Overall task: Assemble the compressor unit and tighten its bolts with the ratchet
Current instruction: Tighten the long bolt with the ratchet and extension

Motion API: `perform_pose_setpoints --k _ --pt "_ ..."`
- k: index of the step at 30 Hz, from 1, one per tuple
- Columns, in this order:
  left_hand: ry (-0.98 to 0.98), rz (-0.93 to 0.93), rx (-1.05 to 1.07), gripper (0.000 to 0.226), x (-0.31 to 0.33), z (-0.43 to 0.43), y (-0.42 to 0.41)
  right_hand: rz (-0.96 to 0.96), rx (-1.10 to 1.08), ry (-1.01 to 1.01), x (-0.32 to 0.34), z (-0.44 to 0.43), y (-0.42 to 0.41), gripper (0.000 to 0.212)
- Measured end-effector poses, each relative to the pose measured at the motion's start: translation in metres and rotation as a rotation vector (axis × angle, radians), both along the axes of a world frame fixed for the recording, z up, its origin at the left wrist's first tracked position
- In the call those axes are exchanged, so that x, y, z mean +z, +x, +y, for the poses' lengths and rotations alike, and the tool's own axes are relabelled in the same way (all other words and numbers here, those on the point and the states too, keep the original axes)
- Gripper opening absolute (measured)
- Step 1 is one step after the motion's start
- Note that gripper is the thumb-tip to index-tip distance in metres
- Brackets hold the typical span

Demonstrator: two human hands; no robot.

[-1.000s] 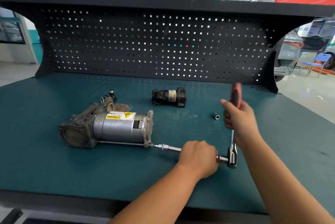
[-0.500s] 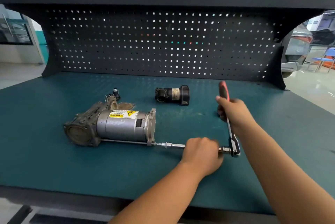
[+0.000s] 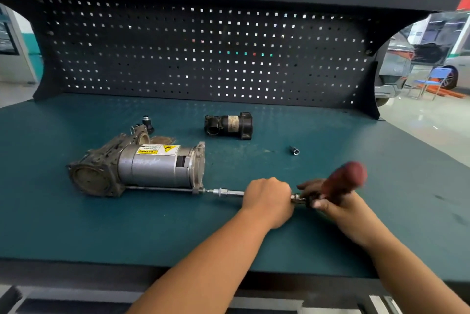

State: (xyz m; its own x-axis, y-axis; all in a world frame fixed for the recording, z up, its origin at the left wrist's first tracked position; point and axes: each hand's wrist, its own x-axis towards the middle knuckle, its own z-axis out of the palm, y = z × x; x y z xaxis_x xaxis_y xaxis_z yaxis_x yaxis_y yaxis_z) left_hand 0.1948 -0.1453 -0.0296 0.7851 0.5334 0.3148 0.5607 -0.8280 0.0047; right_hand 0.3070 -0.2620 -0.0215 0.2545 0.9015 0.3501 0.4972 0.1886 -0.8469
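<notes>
One compressor [image 3: 152, 168], one ratchet [image 3: 343, 179], one loose socket [image 3: 294, 151] — left hand [image 3: 267, 199] curled round extension bar [image 3: 230, 192], right hand [image 3: 340, 212] gripping ratchet.

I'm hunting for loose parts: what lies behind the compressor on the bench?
Behind the compressor are a small black fitting and a flat brown piece, both partly covered by its housing. Whatever else lies close behind it is hidden.

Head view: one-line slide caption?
Left hand holds the extension against the compressor end; right hand grips the red-handled ratchet.
</notes>
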Motion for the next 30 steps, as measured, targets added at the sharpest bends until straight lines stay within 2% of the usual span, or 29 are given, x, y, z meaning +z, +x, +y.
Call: perform_pose_setpoints --k 3,5,9,11,13,14,16,20,24,27,29,30 --pt "0.018 0.007 -0.006 0.024 -0.001 0.000 0.000 0.043 -0.278 -0.032 -0.005 0.017 0.001 0.023" --pt "0.034 -0.010 -0.007 0.024 -0.001 0.000 -0.001 0.007 -0.403 -0.101 -0.003 0.029 -0.001 0.038" --pt "0.034 -0.058 0.013 0.022 0.000 -0.002 -0.002 0.040 -0.330 -0.172 -0.006 0.031 0.003 0.043" --pt "0.037 -0.036 0.005 0.024 0.000 -0.002 -0.002 0.077 -0.210 -0.114 -0.007 0.023 0.009 0.035" --pt "0.030 -0.012 0.009 0.021 0.001 -0.001 -0.001 0.186 -0.052 -0.022 -0.007 0.015 0.013 0.015" --pt "0.027 -0.003 0.016 0.019 0.001 0.000 -0.001 0.226 0.013 0.003 -0.007 0.013 0.014 0.015" --pt "0.021 0.008 0.025 0.016 0.001 0.002 -0.001 0.186 0.058 0.008 -0.010 0.011 0.014 0.022" --pt "0.021 0.002 0.027 0.016 -0.001 0.005 -0.001 0.082 -0.025 -0.031 -0.011 0.011 0.010 0.037" --pt "0.057 -0.008 0.020 0.016 0.000 0.003 -0.002 0.003 -0.210 -0.039 -0.008 0.020 0.000 0.010" --pt "0.071 -0.020 0.016 0.016 0.000 -0.001 -0.004 -0.083 -0.368 -0.147 -0.008 0.031 -0.002 0.034" --pt "0.068 -0.014 0.022 0.018 0.001 -0.001 -0.004 -0.053 -0.353 -0.159 -0.007 0.030 0.002 0.033" --pt "0.064 -0.007 0.026 0.018 0.001 -0.001 -0.003 -0.016 -0.300 -0.120 -0.006 0.027 0.003 0.026"
